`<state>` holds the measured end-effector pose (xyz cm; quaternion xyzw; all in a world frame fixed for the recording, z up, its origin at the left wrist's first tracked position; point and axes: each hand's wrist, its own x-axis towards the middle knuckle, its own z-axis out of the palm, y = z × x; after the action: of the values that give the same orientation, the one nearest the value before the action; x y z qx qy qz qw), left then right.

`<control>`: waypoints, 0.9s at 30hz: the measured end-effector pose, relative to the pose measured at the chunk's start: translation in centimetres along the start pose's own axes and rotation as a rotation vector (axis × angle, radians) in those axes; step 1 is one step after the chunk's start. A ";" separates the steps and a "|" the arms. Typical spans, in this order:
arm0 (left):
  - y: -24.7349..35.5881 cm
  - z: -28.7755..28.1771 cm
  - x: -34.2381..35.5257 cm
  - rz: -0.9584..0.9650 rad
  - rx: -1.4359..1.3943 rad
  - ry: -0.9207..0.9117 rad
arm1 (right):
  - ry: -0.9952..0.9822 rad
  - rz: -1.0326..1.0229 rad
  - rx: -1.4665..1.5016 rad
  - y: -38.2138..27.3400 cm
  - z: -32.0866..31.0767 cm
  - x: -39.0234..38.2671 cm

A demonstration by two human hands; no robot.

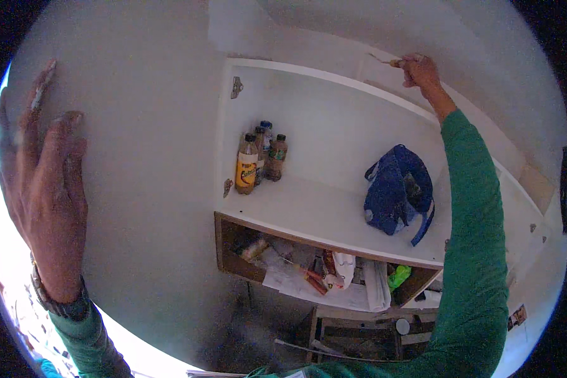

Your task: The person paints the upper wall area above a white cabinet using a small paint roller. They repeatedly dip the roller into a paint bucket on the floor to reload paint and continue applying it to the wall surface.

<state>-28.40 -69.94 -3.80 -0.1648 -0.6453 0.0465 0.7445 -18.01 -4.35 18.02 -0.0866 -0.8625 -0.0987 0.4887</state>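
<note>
My left hand (47, 183) is raised at the far left, its fingers stretched out against the plain pale wall (151, 145). White smears mark its fingers. Up at the right, my right hand (421, 72) is closed round a small tool (394, 63) with an orange-brown handle and a thin tip. That tip points left, close to the pale wall strip (334, 49) above the white cabinet (334, 77). Its exact kind is too small to make out.
Several plastic bottles (247, 165) stand at the cabinet's left; a blue bag (397, 192) lies at its right. The brown lower shelf (230, 249) holds a brush (254, 250), papers (290, 283) and a green bag (399, 276). Below stands a dark wooden piece of furniture (353, 334).
</note>
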 end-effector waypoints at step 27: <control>0.2 0.0 -0.2 -0.047 0.023 -0.064 | -0.067 -0.635 -0.960 -12.5 6.5 7.1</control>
<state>-28.42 -69.85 -4.07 -0.1392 -0.6720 0.0416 0.7262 -30.02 -14.39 19.83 -0.0387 -0.7197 -0.6182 0.3136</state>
